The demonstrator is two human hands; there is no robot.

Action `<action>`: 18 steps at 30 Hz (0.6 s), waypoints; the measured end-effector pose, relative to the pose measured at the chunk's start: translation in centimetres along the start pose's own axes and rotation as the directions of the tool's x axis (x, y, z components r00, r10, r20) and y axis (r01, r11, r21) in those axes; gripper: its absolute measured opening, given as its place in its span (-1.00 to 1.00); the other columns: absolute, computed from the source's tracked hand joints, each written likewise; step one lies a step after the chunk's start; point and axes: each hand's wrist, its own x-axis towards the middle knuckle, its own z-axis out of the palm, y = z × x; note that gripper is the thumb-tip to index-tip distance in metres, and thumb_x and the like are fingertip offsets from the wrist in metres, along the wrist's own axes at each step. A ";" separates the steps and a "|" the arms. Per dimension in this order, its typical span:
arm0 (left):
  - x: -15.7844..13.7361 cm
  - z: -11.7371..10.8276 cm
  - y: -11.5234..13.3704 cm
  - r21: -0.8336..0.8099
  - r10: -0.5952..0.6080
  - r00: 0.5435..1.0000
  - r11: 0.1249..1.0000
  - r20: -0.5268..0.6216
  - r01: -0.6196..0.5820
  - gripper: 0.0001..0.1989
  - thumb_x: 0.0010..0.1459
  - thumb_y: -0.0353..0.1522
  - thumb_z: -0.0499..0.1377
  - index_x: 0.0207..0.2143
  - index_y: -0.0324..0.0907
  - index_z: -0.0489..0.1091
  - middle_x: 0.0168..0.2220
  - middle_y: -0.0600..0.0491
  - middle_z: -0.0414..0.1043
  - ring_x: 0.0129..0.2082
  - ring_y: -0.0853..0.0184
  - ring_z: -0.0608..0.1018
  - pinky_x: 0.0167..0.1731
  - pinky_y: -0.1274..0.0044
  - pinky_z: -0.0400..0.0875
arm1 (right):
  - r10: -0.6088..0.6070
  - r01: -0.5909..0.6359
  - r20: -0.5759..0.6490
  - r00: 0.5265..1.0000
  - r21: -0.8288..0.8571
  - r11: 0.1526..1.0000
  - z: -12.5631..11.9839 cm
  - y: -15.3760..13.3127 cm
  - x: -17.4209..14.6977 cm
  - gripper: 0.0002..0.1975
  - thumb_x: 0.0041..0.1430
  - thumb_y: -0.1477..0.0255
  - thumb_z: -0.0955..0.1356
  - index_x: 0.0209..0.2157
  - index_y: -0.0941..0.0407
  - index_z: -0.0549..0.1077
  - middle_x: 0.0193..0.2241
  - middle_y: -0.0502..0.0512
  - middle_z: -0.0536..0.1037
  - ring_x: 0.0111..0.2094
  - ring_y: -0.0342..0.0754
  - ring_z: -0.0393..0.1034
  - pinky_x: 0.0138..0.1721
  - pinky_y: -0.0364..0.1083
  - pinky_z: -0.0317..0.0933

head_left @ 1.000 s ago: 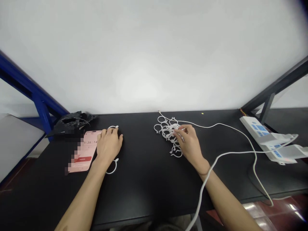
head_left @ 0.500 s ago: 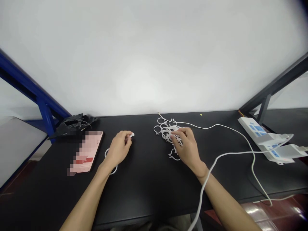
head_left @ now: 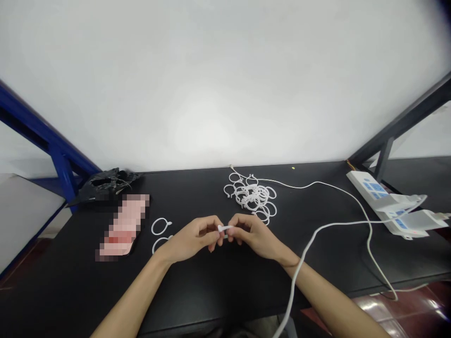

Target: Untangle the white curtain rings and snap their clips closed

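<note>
1. Left hand [head_left: 193,240] and right hand [head_left: 260,237] are both pinching one white ring [head_left: 226,228], fingertips close together.
2. It's right between them, visible bit running side to side, so neither hand's really nearer. Fingers hide the rest, can't tell the full tilt.
3. Ring pile [head_left: 252,188]: just beyond the right hand.
4. Two loose rings [head_left: 169,223] sit left of the left hand, phone [head_left: 128,218] past those.
</note>
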 end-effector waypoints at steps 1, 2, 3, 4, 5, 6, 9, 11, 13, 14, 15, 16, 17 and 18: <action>-0.1 0.0 0.0 -0.032 0.008 0.999 0.999 0.037 -0.006 -0.85 0.21 -0.30 0.12 -0.33 -0.21 0.33 -0.42 0.13 0.35 -0.47 0.45 0.35 -0.39 0.57 0.26 | 0.021 -0.027 0.063 0.998 0.099 0.995 0.0 -0.2 -0.1 -0.69 0.20 0.18 0.37 -0.36 0.17 0.42 -0.52 -0.04 0.40 -0.53 -0.21 0.21 -0.50 -0.18 0.09; -0.2 0.0 0.0 -0.063 0.016 0.997 0.998 0.078 -0.011 -0.84 0.19 -0.30 0.14 -0.36 -0.21 0.32 -0.45 0.14 0.31 -0.48 0.46 0.32 -0.42 0.59 0.22 | 0.018 -0.038 0.116 0.993 0.169 0.985 0.1 -0.3 -0.2 -0.66 0.17 0.16 0.39 -0.39 0.18 0.41 -0.55 -0.07 0.36 -0.55 -0.23 0.16 -0.52 -0.19 0.04; -0.2 0.1 0.0 -0.086 0.026 0.992 0.996 0.122 -0.015 -0.83 0.16 -0.29 0.16 -0.39 -0.22 0.31 -0.47 0.15 0.28 -0.50 0.47 0.27 -0.46 0.60 0.17 | 0.004 -0.037 0.154 0.988 0.212 0.977 0.2 -0.4 -0.3 -0.64 0.16 0.15 0.39 -0.43 0.18 0.39 -0.58 -0.09 0.32 -0.57 -0.25 0.10 -0.53 -0.20 -0.02; -0.3 0.1 -0.1 -0.101 0.037 0.986 0.995 0.163 -0.021 -0.81 0.14 -0.28 0.18 -0.41 -0.22 0.30 -0.48 0.16 0.24 -0.51 0.48 0.23 -0.49 0.60 0.12 | -0.013 -0.030 0.178 0.984 0.237 0.971 0.3 -0.4 -0.4 -0.62 0.15 0.14 0.40 -0.46 0.18 0.37 -0.58 -0.10 0.30 -0.57 -0.26 0.07 -0.53 -0.19 -0.06; -0.3 0.2 -0.2 -0.106 0.049 0.978 0.994 0.201 -0.028 -0.78 0.11 -0.26 0.20 -0.43 -0.22 0.29 -0.50 0.17 0.21 -0.53 0.49 0.19 -0.52 0.60 0.07 | -0.029 -0.022 0.197 0.980 0.249 0.968 0.4 -0.4 -0.5 -0.61 0.16 0.14 0.39 -0.49 0.18 0.36 -0.59 -0.10 0.29 -0.56 -0.26 0.05 -0.52 -0.19 -0.08; -0.2 0.2 -0.3 -0.098 0.059 0.971 0.994 0.232 -0.036 -0.75 0.11 -0.24 0.20 -0.46 -0.23 0.28 -0.52 0.18 0.17 -0.55 0.50 0.14 -0.54 0.59 0.03 | -0.037 -0.017 0.210 0.977 0.252 0.968 0.5 -0.2 -0.5 -0.61 0.17 0.15 0.38 -0.51 0.18 0.35 -0.59 -0.09 0.29 -0.55 -0.25 0.04 -0.52 -0.18 -0.09; -0.2 0.4 -0.6 -0.082 0.097 0.960 0.994 0.264 -0.078 -0.63 0.14 -0.16 0.17 -0.57 -0.22 0.20 -0.61 0.21 0.02 -0.60 0.51 0.04 -0.57 0.55 -0.08 | -0.034 -0.031 0.218 0.975 0.287 0.958 0.9 0.3 -0.6 -0.58 0.19 0.15 0.37 -0.56 0.16 0.28 -0.63 -0.12 0.21 -0.57 -0.25 -0.02 -0.53 -0.17 -0.14; -0.2 0.5 -0.6 -0.096 0.113 0.961 0.991 0.253 -0.092 -0.57 0.16 -0.14 0.15 -0.60 -0.21 0.14 -0.62 0.21 -0.01 -0.60 0.50 0.05 -0.56 0.55 -0.06 | -0.040 -0.032 0.209 0.977 0.330 0.943 0.9 0.4 -0.6 -0.55 0.19 0.12 0.36 -0.58 0.14 0.22 -0.65 -0.14 0.15 -0.58 -0.25 -0.05 -0.55 -0.18 -0.14; -0.3 0.4 -0.4 -0.101 0.123 0.969 0.989 0.215 -0.103 -0.65 0.16 -0.15 0.16 -0.52 -0.21 0.24 -0.56 0.17 0.15 -0.54 0.47 0.20 -0.50 0.57 0.09 | -0.067 0.018 0.167 0.984 0.283 0.959 0.7 0.2 -0.6 -0.56 0.21 0.11 0.33 -0.56 0.14 0.24 -0.63 -0.12 0.19 -0.58 -0.23 0.02 -0.53 -0.18 -0.06; -0.4 0.3 -0.3 -0.081 0.125 0.976 0.990 0.177 -0.112 -0.72 0.17 -0.16 0.16 -0.40 -0.21 0.33 -0.48 0.12 0.25 -0.48 0.43 0.29 -0.44 0.56 0.18 | -0.097 0.071 0.118 0.988 0.201 0.977 0.5 0.0 -0.6 -0.58 0.23 0.13 0.32 -0.55 0.14 0.28 -0.60 -0.09 0.24 -0.55 -0.21 0.09 -0.50 -0.17 0.00; -0.4 0.0 -0.3 -0.036 0.124 0.986 0.992 0.110 -0.120 -0.74 0.18 -0.17 0.14 -0.24 -0.19 0.37 -0.38 0.08 0.33 -0.39 0.38 0.37 -0.36 0.54 0.26 | -0.137 0.132 0.052 0.989 0.083 0.988 0.2 -0.2 -0.6 -0.61 0.26 0.17 0.30 -0.53 0.15 0.32 -0.56 -0.05 0.30 -0.51 -0.19 0.16 -0.44 -0.15 0.07; -0.4 -0.3 -0.3 0.047 0.126 0.992 0.991 0.003 -0.126 -0.70 0.20 -0.19 0.12 -0.08 -0.15 0.35 -0.28 0.04 0.37 -0.30 0.33 0.41 -0.28 0.50 0.31 | -0.192 0.190 -0.033 0.981 -0.064 0.980 -0.2 -0.4 -0.5 -0.64 0.29 0.21 0.29 -0.52 0.14 0.34 -0.50 -0.01 0.35 -0.45 -0.16 0.22 -0.38 -0.13 0.12; -0.4 -0.8 -0.3 0.175 0.143 0.980 0.977 -0.138 -0.118 -0.65 0.22 -0.21 0.09 0.03 -0.12 0.31 -0.20 0.01 0.39 -0.24 0.29 0.43 -0.22 0.46 0.34 | -0.258 0.227 -0.124 0.958 -0.222 0.948 -0.7 -0.5 -0.5 -0.66 0.30 0.27 0.28 -0.51 0.14 0.36 -0.44 0.03 0.38 -0.38 -0.13 0.27 -0.31 -0.11 0.16; -0.4 -1.4 -0.5 0.336 0.173 0.940 0.939 -0.295 -0.067 -0.63 0.24 -0.25 0.06 0.08 -0.10 0.28 -0.14 -0.01 0.39 -0.19 0.27 0.44 -0.17 0.43 0.35 | -0.324 0.232 -0.210 0.922 -0.370 0.900 -1.3 -0.5 -0.4 -0.70 0.31 0.31 0.28 -0.50 0.13 0.37 -0.39 0.06 0.40 -0.34 -0.11 0.30 -0.28 -0.09 0.18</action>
